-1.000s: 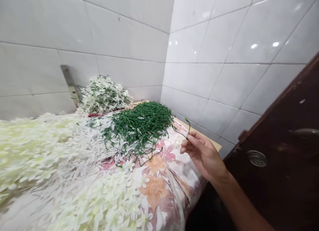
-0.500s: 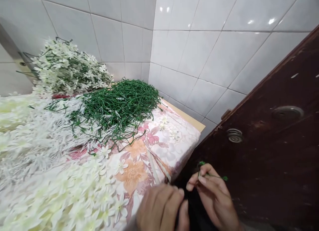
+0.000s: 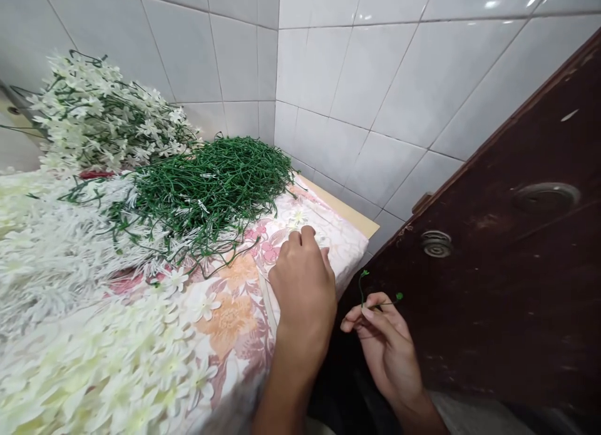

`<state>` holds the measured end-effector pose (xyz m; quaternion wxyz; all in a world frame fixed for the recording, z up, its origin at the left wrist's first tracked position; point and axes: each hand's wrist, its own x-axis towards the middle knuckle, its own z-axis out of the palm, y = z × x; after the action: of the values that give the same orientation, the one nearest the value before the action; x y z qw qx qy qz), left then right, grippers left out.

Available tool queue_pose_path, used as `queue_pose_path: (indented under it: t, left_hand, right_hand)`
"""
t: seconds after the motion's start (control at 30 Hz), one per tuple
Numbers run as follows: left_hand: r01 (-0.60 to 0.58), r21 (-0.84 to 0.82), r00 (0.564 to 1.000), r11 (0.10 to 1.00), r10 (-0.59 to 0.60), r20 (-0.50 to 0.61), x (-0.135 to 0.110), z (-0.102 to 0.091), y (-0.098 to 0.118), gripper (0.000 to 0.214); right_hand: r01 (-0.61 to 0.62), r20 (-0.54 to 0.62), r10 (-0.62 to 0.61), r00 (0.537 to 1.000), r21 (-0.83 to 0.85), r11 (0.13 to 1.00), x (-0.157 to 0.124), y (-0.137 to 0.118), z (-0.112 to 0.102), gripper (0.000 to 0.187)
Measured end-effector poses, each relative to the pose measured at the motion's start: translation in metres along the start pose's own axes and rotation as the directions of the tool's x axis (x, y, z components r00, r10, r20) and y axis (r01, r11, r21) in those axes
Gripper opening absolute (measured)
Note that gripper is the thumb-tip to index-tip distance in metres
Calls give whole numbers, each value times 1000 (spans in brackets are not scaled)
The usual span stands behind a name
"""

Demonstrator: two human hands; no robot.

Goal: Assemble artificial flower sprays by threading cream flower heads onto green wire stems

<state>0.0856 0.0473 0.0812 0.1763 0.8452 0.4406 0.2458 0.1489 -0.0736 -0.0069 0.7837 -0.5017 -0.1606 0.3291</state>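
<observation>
My left hand is over the cloth, back upward, beside the small white flowers near the table's far right edge. Its fingers bend downward with the thumb apart; the fingertips are partly hidden. Off the table's right side, my right hand is turned palm up. It pinches a thin green plastic stem between thumb and fingers. The stem has small green tips, one pointing up and another out to the right. A heap of green stems lies left of my left hand.
White petal flowers are spread at the front left, with white stamen strands behind them. A bunch of finished-looking white flowers stands against the tiled wall. A dark brown door-like panel slants along the right.
My left hand has moved up and forward from the table's front edge onto the cloth by the small flowers. My right hand keeps the green stem, which now stands out more clearly.
</observation>
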Motion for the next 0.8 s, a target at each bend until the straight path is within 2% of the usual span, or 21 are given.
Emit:
queue_pose_path:
  t: [0.13, 0.2, 0.27, 0.33, 0.4, 0.5, 0.57, 0.67, 0.73, 0.8]
  left_hand:
    - [42, 27, 997, 999, -43, 60, 6, 8, -3, 15]
    - [52, 8, 998, 999, -52, 37, 8, 11, -5, 14]
    - [84, -76, 996, 994, -86, -29, 10, 11, -7, 15]
    - [105, -272, 987, 957, -134, -90, 9, 9, -10, 14]
    - [98, -555, 981, 826, -173, -84, 8, 5, -12, 14]
    - [72, -872, 991, 484, -131, 9, -1, -2, -17, 19]
    - [86, -954, 994, 288, -87, 63, -10, -6, -20, 20]
    - [132, -989, 988, 65, -85, 126, -29, -10, -25, 19]
    - [139, -990, 983, -31, -116, 141, -42, -11, -30, 20]
    - [143, -987, 978, -79, -141, 153, -56, -13, -37, 20]
  right_hand:
    - [-22, -18, 22, 1000, 1, 1000, -1, 0, -9, 27]
    - [-31, -26, 31, 999, -2, 1000, -1, 0, -12, 28]
    - [-32, -29, 32, 999, -5, 999, -1, -1, -15, 28]
    - [-21, -30, 21, 999, -2, 1000, -2, -3, -18, 27]
    - [3, -28, -3, 1000, 7, 1000, -2, -5, -21, 24]
    - [61, -15, -61, 998, 17, 998, -3, -11, -21, 19]
    - [105, 24, -105, 994, 9, 994, -4, -16, -17, 14]
    - [184, 124, -183, 975, 5, 983, -8, -25, -2, 7]
    - [244, 184, -245, 952, 31, 969, -13, -31, 14, 4]
    - [276, 227, -282, 932, 58, 959, -18, -35, 31, 3]
